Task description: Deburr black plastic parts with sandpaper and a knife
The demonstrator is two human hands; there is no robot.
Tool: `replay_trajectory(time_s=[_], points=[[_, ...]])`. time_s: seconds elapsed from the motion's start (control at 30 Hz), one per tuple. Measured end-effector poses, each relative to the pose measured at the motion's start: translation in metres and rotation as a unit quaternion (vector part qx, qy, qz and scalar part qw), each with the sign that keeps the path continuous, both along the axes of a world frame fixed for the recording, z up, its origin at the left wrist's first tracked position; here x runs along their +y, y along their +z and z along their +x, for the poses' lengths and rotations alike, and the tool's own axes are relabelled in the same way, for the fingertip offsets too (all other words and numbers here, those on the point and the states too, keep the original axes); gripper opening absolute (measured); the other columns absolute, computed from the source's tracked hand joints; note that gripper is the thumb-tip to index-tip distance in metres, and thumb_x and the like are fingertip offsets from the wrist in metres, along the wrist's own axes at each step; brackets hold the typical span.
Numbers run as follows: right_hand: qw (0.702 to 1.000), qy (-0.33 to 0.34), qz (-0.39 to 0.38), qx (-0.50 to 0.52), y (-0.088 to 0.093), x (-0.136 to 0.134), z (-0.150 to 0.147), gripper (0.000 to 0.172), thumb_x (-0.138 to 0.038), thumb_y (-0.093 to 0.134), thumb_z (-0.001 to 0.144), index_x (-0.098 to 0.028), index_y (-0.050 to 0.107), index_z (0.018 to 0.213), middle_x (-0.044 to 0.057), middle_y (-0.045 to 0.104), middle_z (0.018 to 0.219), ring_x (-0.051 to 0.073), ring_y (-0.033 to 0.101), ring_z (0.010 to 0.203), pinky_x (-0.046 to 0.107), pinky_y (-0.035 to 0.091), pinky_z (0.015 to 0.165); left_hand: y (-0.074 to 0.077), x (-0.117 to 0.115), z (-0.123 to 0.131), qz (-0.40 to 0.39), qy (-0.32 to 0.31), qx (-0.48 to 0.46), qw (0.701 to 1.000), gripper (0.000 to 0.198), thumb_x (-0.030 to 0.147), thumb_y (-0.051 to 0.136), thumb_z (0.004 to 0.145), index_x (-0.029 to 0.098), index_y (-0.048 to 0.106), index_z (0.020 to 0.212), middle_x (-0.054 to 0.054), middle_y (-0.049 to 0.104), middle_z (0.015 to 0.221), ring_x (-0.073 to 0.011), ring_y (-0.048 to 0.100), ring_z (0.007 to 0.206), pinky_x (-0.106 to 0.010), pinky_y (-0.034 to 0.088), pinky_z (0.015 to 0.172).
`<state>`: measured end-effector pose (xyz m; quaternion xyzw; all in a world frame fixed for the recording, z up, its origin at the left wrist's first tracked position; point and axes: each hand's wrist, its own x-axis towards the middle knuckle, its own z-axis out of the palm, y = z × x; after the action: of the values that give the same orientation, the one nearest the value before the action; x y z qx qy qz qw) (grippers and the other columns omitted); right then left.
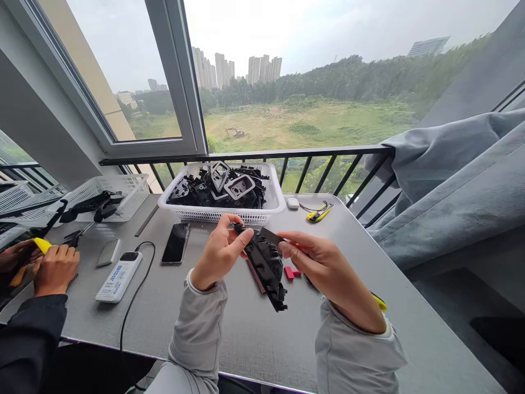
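Part: black moulded plastic part (266, 268), long and ribbed, with a matte finish, stepped edges and small clips at its near end.
Part position: held up over the surface, between both hands, tilted, with its near end pointing down and toward the person.
Left grip: narrow; left hand (221, 251) pinched the far end of the part between thumb and fingers.
Right grip: narrow; right hand (328, 268) held the flat far tab with its fingertips (287, 246).
Sleeves: loose grey fabric on both forearms.
Surface: grey table (254, 345), faintly textured, with a straight edge running away to the right.
Far centre: white plastic mesh basket (221, 216), piled with black plastic parts (213, 191), some with rectangular frames.
Far left: second white mesh basket (131, 189) held more black parts.
Near part: smartphone (175, 243), glossy and dark; white power strip (118, 279) with black cable; red plastic piece (290, 272).
Right: yellow utility knife (319, 213) just beside a small white case (292, 203).
Left edge: a co-worker's hands (56, 268) worked with a yellow item (42, 245).
Room: glazed balcony with black metal railing (328, 164), grey curtain (451, 186) bunched at right; grass field and tower blocks (262, 68) outside.
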<state>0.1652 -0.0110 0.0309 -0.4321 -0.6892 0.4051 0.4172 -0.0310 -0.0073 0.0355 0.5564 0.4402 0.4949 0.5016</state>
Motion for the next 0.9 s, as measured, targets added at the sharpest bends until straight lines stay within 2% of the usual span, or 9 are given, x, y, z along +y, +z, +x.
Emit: replay_trajectory(time_s=[0.1, 0.2, 0.43, 0.7, 0.9], points=[[0.999, -0.027, 0.019, -0.012, -0.0012, 0.0009, 0.0008, 0.034, -0.041, 0.054, 0.086, -0.015, 0.071, 0.101, 0.002, 0.062, 0.066, 0.010, 0.045, 0.049, 0.021, 0.033, 0.041, 0.0007, -0.0009, 0.0007, -0.001, -0.017, -0.016, 1.000, 0.045, 0.045, 0.073, 0.071, 0.022, 0.040, 0.089, 0.007, 0.060, 0.059, -0.0106, 0.059, 0.050, -0.021, 0.048, 0.048], [0.999, -0.027, 0.035, -0.027, -0.0012, -0.0001, 0.0025, 0.033, -0.039, 0.054, 0.086, -0.015, 0.071, 0.100, 0.004, 0.065, 0.070, 0.011, 0.050, 0.053, 0.022, 0.036, 0.044, 0.0015, -0.0017, -0.0004, 0.000, -0.035, -0.016, 0.999, 0.043, 0.048, 0.070, 0.074, 0.022, 0.039, 0.090, 0.006, 0.061, 0.061, -0.0111, 0.059, 0.050, -0.021, 0.046, 0.048], [0.993, 0.050, 0.076, -0.078, 0.0034, -0.0057, 0.0019, 0.029, -0.036, 0.052, 0.090, -0.017, 0.071, 0.103, 0.003, 0.065, 0.069, 0.012, 0.054, 0.053, 0.023, 0.046, 0.052, 0.0011, -0.0010, -0.0051, -0.006, -0.077, 0.061, 0.995, 0.037, 0.057, 0.052, 0.085, 0.022, 0.043, 0.091, 0.004, 0.061, 0.055, -0.0128, 0.058, 0.045, -0.022, 0.040, 0.045], [0.983, 0.062, 0.099, -0.139, 0.0008, -0.0070, -0.0001, 0.027, -0.030, 0.050, 0.091, -0.019, 0.072, 0.101, 0.003, 0.067, 0.069, 0.013, 0.056, 0.055, 0.023, 0.045, 0.054, -0.0033, -0.0012, -0.0036, -0.006, -0.065, 0.093, 0.994, 0.036, 0.058, 0.047, 0.088, 0.022, 0.048, 0.090, 0.003, 0.062, 0.054, -0.0148, 0.058, 0.044, -0.025, 0.041, 0.044], [0.981, 0.020, 0.133, -0.139, 0.0024, -0.0059, 0.0004, 0.027, -0.029, 0.052, 0.091, -0.018, 0.072, 0.103, 0.004, 0.067, 0.071, 0.014, 0.059, 0.060, 0.024, 0.046, 0.056, -0.0020, -0.0019, -0.0037, -0.007, -0.056, 0.103, 0.993, 0.036, 0.058, 0.047, 0.088, 0.022, 0.048, 0.088, 0.004, 0.060, 0.052, -0.0139, 0.057, 0.042, -0.024, 0.038, 0.041]])
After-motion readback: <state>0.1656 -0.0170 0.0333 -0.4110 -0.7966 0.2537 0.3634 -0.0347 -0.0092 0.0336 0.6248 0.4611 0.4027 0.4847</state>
